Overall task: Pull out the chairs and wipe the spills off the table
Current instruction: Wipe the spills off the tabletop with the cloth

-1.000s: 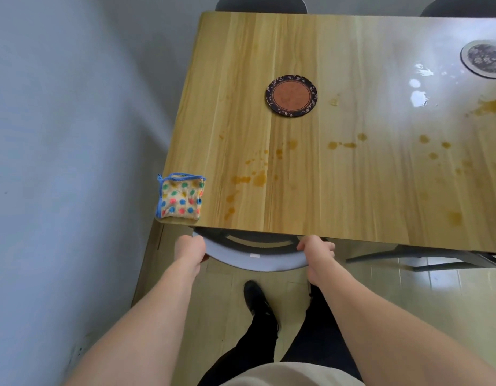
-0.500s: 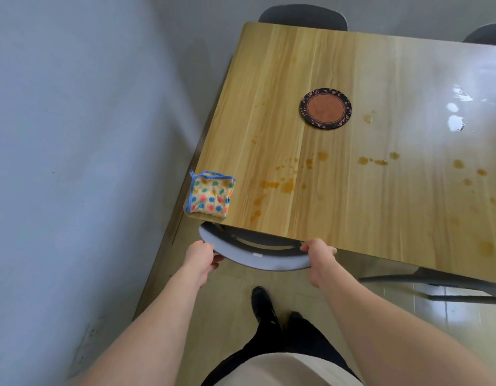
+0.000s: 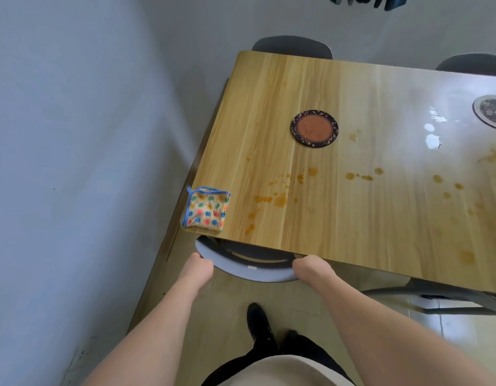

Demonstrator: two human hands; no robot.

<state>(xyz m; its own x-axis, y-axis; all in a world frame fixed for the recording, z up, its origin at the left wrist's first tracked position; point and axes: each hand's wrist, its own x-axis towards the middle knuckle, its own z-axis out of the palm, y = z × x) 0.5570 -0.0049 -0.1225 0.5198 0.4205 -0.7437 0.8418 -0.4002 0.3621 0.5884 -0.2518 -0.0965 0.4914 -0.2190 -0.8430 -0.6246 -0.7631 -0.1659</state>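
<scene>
Currently my left hand [image 3: 198, 267] grips chair backrest [image 3: 249, 270] | right hand [image 3: 311, 270] grips same backrest | cloth [image 3: 206, 210] at table [image 3: 338, 224] near-left corner | spills [image 3: 272, 199] beside cloth

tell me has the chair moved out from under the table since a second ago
Yes, slightly. The chair backrest, gripped by both hands, now sticks out a bit further toward the person past the table edge.

wall [image 3: 74, 162] close on the left, chair [image 3: 249, 271] tucked under table [image 3: 352, 232] edge, open floor [image 3: 227, 316] behind it
</scene>
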